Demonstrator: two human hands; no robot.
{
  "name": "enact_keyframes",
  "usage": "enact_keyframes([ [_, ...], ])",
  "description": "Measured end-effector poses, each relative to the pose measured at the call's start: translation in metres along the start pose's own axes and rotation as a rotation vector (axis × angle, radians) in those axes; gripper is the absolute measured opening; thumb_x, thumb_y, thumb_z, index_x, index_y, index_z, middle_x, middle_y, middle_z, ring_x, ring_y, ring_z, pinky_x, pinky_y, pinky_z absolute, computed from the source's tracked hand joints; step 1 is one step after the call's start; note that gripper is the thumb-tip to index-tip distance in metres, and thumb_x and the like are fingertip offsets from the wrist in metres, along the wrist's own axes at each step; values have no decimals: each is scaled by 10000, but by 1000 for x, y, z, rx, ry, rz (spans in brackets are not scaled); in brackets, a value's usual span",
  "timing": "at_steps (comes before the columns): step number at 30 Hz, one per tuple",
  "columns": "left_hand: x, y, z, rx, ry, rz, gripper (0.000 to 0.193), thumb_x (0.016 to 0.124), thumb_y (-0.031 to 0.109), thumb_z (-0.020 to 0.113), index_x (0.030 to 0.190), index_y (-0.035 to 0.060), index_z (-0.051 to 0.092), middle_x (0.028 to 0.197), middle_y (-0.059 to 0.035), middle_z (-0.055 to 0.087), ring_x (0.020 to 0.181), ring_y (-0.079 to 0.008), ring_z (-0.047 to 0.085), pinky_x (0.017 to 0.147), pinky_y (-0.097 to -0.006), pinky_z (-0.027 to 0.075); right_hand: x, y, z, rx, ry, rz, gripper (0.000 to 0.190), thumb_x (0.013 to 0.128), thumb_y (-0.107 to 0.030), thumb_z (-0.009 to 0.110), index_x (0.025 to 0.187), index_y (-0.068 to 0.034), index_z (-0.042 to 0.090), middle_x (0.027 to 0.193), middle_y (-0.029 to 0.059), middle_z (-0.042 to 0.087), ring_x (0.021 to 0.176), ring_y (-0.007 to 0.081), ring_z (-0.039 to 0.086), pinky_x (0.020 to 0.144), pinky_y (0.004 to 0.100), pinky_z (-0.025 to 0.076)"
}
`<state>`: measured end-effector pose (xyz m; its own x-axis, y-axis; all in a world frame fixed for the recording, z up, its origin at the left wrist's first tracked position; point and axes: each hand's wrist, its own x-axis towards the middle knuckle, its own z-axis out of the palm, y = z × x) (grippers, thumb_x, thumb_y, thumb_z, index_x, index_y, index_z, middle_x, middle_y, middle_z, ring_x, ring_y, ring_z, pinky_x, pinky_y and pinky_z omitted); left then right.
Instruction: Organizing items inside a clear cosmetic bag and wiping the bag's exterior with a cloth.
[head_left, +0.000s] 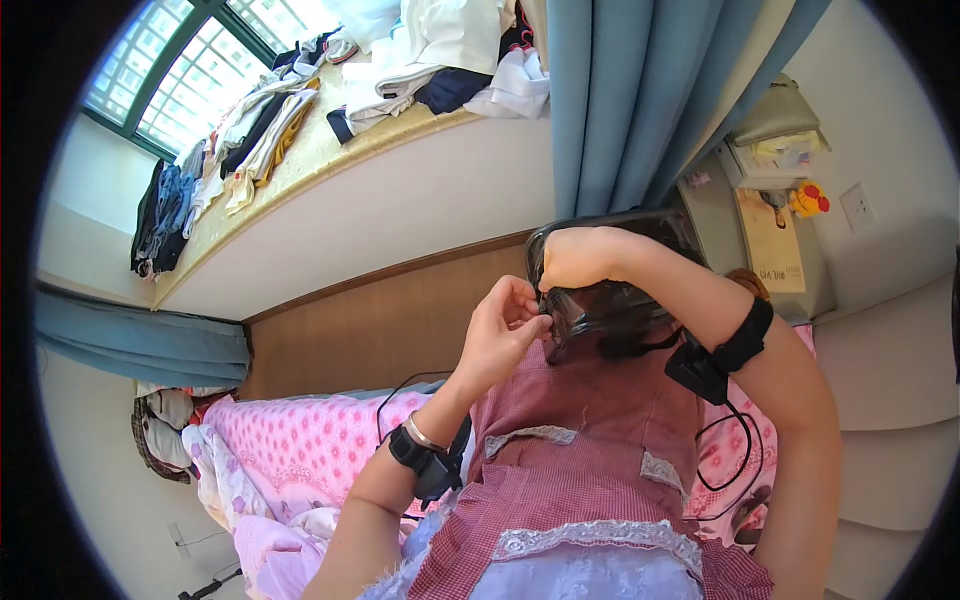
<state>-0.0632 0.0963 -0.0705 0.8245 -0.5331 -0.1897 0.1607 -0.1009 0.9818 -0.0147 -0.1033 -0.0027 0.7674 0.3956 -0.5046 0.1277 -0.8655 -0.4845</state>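
A clear plastic bag with black trim (600, 311) rests against the front of a red checked apron (585, 420) with lace-edged pockets. Dark items show through its film, though I cannot tell what they are. At the bag's left corner, the thumb and fingers of my left hand (510, 311) pinch the edge. Just above, my right hand (577, 259) is bent over the same corner, its fingers curled down onto the trim. A small part between the fingertips looks like a zipper pull, mostly hidden by the hands.
Folded clothes (262, 142) and white garments (450, 45) lie along the window ledge (315, 184). Blue curtains (622, 97) hang by a bedside cabinet bearing a book (772, 240) and an orange toy (810, 199). Pink bedding (315, 442) spreads behind. Black cables (742, 457) hang near my arms.
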Motion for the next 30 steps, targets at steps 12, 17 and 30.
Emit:
enact_keyframes([
  [12, 7, -26, -13, 98, 71, 55, 179, 932, 46, 756, 1025, 28, 604, 847, -18, 709, 751, -75, 644, 675, -254, 537, -29, -38, 44, 15, 350, 176, 261, 845, -226, 702, 918, 5, 799, 929, 263, 757, 954, 396, 754, 847, 470, 600],
  [17, 15, -40, -18, 109, 49, 105, 151, 926, 34, 751, 968, 19, 606, 830, 0, 679, 766, -64, 621, 700, -244, 518, -27, -50, 66, -250, 568, 37, 108, 805, -173, 746, 797, -71, 782, 813, 161, 765, 849, 305, 775, 756, 426, 607],
  [30, 9, -29, -6, 289, -8, 224, 97, 923, 56, 684, 926, -32, 646, 923, -45, 691, 862, -86, 621, 752, -284, 522, -45, -56, 69, -466, 899, 81, 203, 811, -122, 702, 982, -19, 664, 988, 88, 617, 986, 246, 655, 795, 393, 559],
])
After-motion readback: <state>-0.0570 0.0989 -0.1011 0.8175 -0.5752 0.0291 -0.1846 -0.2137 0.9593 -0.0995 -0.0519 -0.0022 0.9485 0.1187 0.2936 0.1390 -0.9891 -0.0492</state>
